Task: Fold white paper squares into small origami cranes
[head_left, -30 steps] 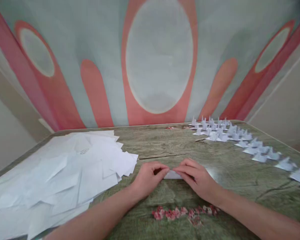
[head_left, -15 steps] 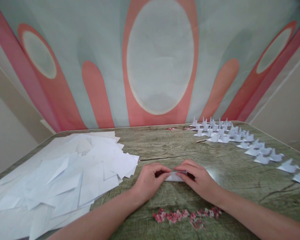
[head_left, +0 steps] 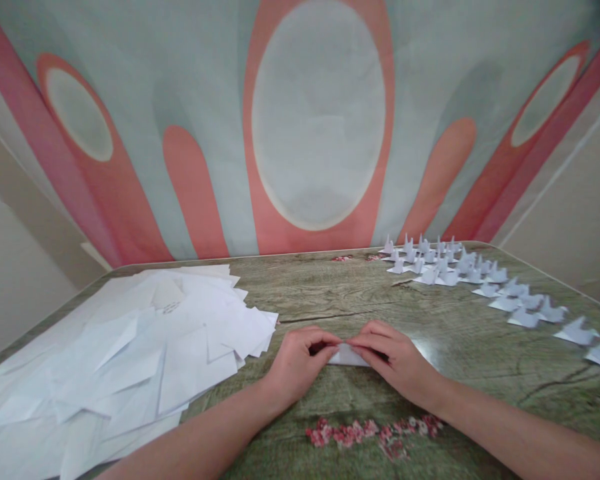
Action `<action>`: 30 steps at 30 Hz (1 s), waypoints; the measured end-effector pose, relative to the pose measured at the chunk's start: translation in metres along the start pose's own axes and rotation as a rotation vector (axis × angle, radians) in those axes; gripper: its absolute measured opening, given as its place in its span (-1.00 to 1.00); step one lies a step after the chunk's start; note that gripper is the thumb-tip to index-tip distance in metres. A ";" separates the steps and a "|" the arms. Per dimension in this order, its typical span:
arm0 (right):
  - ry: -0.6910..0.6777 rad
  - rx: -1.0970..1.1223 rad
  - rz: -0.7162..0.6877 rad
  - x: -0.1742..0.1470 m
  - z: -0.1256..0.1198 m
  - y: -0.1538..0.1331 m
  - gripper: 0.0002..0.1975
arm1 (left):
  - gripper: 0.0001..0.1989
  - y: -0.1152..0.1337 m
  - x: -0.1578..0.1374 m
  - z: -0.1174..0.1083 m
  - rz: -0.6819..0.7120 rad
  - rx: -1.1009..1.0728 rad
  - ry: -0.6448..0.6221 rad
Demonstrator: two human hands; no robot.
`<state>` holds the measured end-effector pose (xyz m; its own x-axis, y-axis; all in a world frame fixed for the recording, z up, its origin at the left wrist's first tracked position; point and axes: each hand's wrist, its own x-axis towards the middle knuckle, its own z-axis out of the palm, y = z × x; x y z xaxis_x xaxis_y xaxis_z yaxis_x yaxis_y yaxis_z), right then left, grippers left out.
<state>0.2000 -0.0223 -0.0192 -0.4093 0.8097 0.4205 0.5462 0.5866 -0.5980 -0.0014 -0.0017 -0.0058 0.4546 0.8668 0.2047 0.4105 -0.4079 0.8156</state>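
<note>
A small folded piece of white paper (head_left: 349, 357) lies low over the table in front of me, its ends hidden by my fingers. My left hand (head_left: 303, 357) pinches its left end between thumb and fingertips. From the other side, my right hand (head_left: 393, 353) pinches the paper along its upper edge, thumb and index finger close to the left fingertips. Only a narrow strip of the paper shows between and below the two thumbs.
Loose white paper sheets (head_left: 180, 333) are heaped on the left of the wood-patterned table (head_left: 310, 287). Several folded paper birds (head_left: 525, 313) stand in rows along the right side. Behind the table rises a wall with a pink-and-grey pattern (head_left: 320, 120).
My right fingertips have slid left along the paper's upper edge, closer to my left fingers. My left hand stays almost where it was.
</note>
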 end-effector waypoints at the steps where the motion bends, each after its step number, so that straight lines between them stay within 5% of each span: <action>1: 0.007 0.010 0.010 0.000 0.000 0.000 -0.81 | -0.86 0.000 0.000 0.000 0.000 0.002 0.000; 30: -0.072 0.082 0.134 0.005 -0.003 -0.001 -0.83 | -0.85 0.001 -0.001 -0.001 0.030 0.042 -0.021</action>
<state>0.1997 -0.0190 -0.0146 -0.3898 0.8759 0.2844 0.5390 0.4674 -0.7007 -0.0017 -0.0031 -0.0046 0.4834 0.8482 0.2165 0.4294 -0.4453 0.7857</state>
